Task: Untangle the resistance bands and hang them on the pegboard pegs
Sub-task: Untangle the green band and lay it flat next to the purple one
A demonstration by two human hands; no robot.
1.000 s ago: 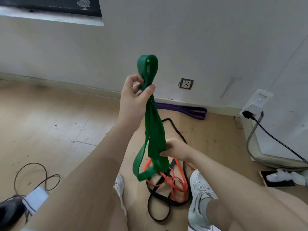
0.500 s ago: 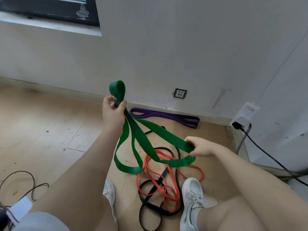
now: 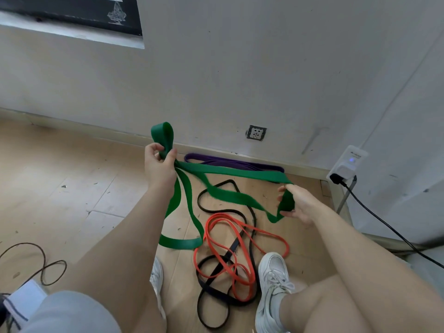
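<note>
L hand (image 3: 158, 164) grip pinches green band (image 3: 230, 173) below a small loop; wide flat rubber strip, matte. R hand (image 3: 296, 205) grip loosely curled round band's other bend, strip held across btwn hands, lower loop sagging to floor (image 3: 72, 179). On wood-look floor: orange band (image 3: 225, 239) tangled w/ thin black band (image 3: 252, 212) btwn white shoes (image 3: 274, 280); purple band (image 3: 235, 162) flat along wall edge. Socket (image 3: 256, 132) on wall, black cable (image 3: 384, 224) at R.
</note>
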